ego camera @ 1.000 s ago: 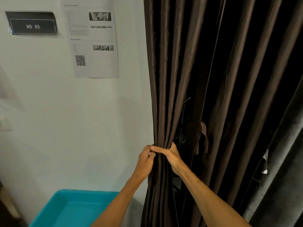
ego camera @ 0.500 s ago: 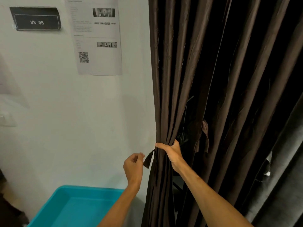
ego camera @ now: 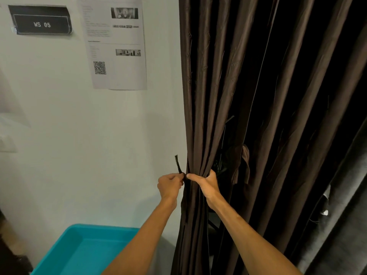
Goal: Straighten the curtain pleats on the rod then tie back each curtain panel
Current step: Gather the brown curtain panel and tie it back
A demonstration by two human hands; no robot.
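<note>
A dark brown curtain panel [ego camera: 206, 96] hangs in long pleats beside a white wall. My right hand [ego camera: 206, 185] grips the gathered left pleats at waist height, thumb across the front. Just left of it, my left hand [ego camera: 170, 185] pinches a thin dark tie-back strip [ego camera: 178, 164], whose free end sticks up against the wall. The two hands almost touch at the curtain's left edge. More pleats [ego camera: 297, 96] spread to the right, with a knotted fabric loop [ego camera: 245, 163] hanging among them. The rod is out of view.
A turquoise plastic bin [ego camera: 79, 253] stands on the floor at the lower left, below my left arm. A printed sheet [ego camera: 117, 42] and a black "WS 05" sign [ego camera: 41, 21] are on the wall. A grey curtain [ego camera: 341, 225] hangs at the right edge.
My left hand let go of the gathered pleats, drew out to the left with the tie-back strip, then came back to the curtain edge; the strip's end now points up. My right hand kept its grip.
</note>
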